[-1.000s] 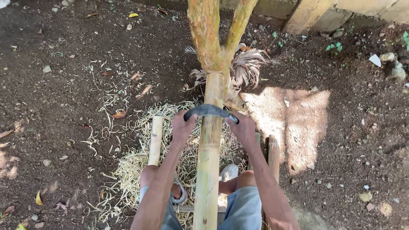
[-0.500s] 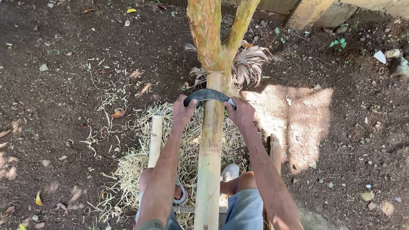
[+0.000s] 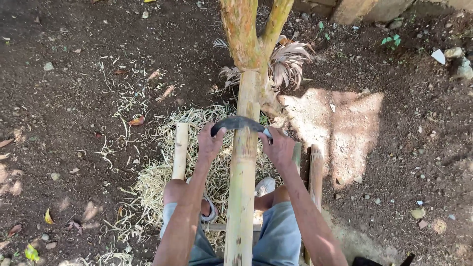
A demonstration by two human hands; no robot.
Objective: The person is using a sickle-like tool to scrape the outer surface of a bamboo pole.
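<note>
A long bamboo pole (image 3: 242,182) runs from between my knees up to a forked tree trunk (image 3: 248,39) and leans against it. Across the pole lies a dark curved blade (image 3: 238,122). My left hand (image 3: 209,143) grips the blade's left end, and my right hand (image 3: 277,147) grips its right end. Both hands sit either side of the pole, a little below the fork. Pale shavings (image 3: 162,172) lie heaped on the soil under the pole.
A short bamboo piece (image 3: 180,150) lies left of the pole, and two more (image 3: 315,170) stand to the right. Dark soil with stones and dry leaves surrounds the spot. A sunlit patch (image 3: 345,123) lies to the right, a wall base (image 3: 364,7) at top.
Both hands pushed the blade up the pole toward the fork, then drew it back down toward me to its present place.
</note>
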